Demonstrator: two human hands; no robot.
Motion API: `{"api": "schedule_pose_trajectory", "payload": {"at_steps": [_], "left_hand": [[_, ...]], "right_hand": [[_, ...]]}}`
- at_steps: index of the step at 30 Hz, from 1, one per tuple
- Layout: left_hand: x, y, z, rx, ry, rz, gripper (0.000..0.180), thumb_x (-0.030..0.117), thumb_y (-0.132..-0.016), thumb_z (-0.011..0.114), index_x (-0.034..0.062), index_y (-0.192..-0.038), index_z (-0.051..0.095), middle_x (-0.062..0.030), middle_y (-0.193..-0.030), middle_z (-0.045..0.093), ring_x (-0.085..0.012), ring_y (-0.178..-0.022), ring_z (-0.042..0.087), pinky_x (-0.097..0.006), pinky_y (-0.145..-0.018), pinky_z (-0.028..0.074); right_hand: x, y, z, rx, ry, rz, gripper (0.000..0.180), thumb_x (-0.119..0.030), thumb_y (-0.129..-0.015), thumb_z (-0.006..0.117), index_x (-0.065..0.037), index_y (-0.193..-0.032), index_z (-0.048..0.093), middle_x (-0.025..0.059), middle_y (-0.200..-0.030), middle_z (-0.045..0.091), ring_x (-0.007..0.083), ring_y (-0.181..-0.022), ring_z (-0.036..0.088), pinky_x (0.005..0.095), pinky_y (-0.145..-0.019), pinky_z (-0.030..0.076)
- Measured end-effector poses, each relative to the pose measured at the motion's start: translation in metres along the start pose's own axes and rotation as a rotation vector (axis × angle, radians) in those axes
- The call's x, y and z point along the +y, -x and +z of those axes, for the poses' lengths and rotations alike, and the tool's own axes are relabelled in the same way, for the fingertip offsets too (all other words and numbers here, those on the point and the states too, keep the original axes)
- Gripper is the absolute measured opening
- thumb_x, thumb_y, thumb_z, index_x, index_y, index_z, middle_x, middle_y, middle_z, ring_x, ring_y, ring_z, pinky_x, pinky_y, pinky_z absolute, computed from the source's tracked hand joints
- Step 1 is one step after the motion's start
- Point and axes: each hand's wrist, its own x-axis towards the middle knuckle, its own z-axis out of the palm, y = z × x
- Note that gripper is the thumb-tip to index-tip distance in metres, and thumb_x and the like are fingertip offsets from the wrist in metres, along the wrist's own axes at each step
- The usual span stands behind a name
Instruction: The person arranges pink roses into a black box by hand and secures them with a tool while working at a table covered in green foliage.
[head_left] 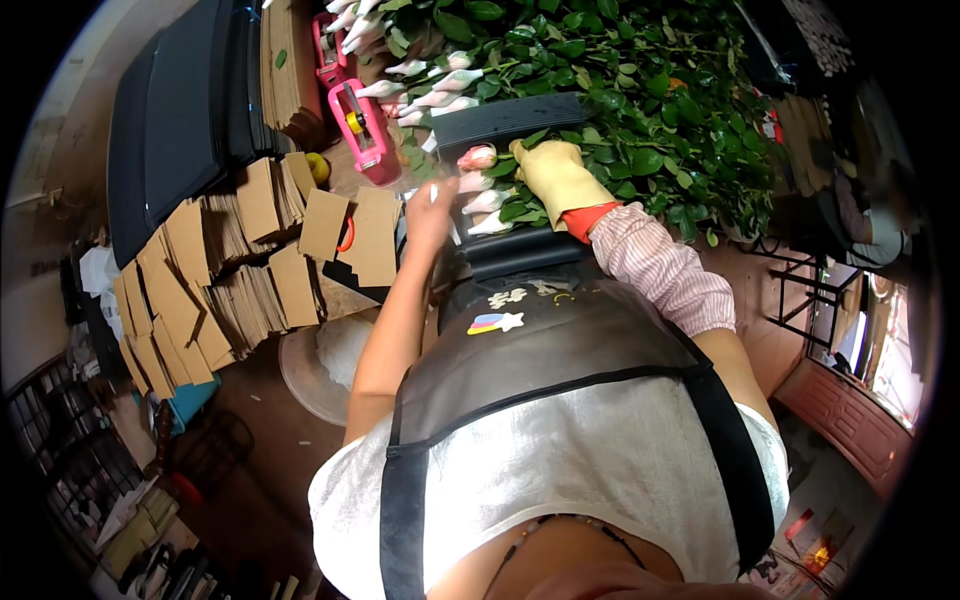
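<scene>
My left hand [430, 212], bare and slightly blurred, is raised at the left of a row of roses. Its fingers are curled, and a small white bit shows by them that I cannot make out. My right hand [548, 178], in a yellow glove, is closed around the leafy stem just behind a pink rose [477, 158]. The rose's head is uncovered and points left. Below it lie several rose heads in white netting sleeves [488, 202]. They rest between a black ridged panel [508, 120] and a black padded edge [524, 252] close to my apron.
Leafy rose stems [650, 100] heap across the far side. Pink tape dispensers [364, 130] stand at the far left. Brown cardboard pieces [185, 290] and black sheets [170, 110] are stacked along the left. A black metal frame [808, 290] stands to the right.
</scene>
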Motion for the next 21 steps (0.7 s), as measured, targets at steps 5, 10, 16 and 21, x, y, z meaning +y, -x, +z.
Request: {"api": "schedule_pose_trajectory", "payload": {"at_steps": [5,10,16,21], "left_hand": [[0.010,0.006,-0.026,0.352,0.375,-0.005,0.027,0.027,-0.098,0.065,0.0038,-0.083,0.065,0.0017,-0.072,0.060,-0.0068,-0.071,0.054,-0.026,-0.061,0.042],[0.002,0.017,-0.060,-0.064,-0.158,0.003,0.022,0.024,-0.090,0.071,0.0032,-0.087,0.065,-0.0062,-0.081,0.068,-0.0115,-0.072,0.061,-0.029,-0.066,0.049],[0.023,0.015,-0.008,-0.268,-0.493,0.029,0.045,0.044,-0.090,0.070,0.0006,-0.102,0.072,-0.0168,-0.086,0.072,-0.0230,-0.076,0.068,-0.036,-0.073,0.051],[0.002,0.023,-0.020,-0.112,-0.171,-0.047,0.035,0.036,-0.096,0.067,0.0013,-0.096,0.073,-0.0065,-0.076,0.069,-0.0161,-0.066,0.061,-0.034,-0.065,0.048]], "right_hand": [[0.011,-0.004,0.007,0.009,0.107,-0.005,0.055,-0.038,-0.095,0.062,-0.014,-0.144,0.050,0.0157,-0.108,0.073,0.0333,-0.101,0.070,0.0464,-0.083,0.055],[0.020,0.040,-0.012,0.119,-0.055,-0.286,0.084,-0.040,-0.084,0.076,-0.007,-0.151,0.040,0.0206,-0.112,0.071,0.0375,-0.105,0.067,0.0446,-0.090,0.053],[-0.006,0.034,0.009,0.172,0.166,-0.102,0.075,-0.028,-0.086,0.075,-0.009,-0.152,0.041,0.0163,-0.108,0.074,0.0295,-0.098,0.073,0.0411,-0.080,0.058],[-0.002,0.025,0.017,0.192,0.175,-0.068,0.072,-0.025,-0.088,0.073,-0.011,-0.151,0.042,0.0147,-0.109,0.074,0.0287,-0.097,0.073,0.0405,-0.080,0.057]]}}
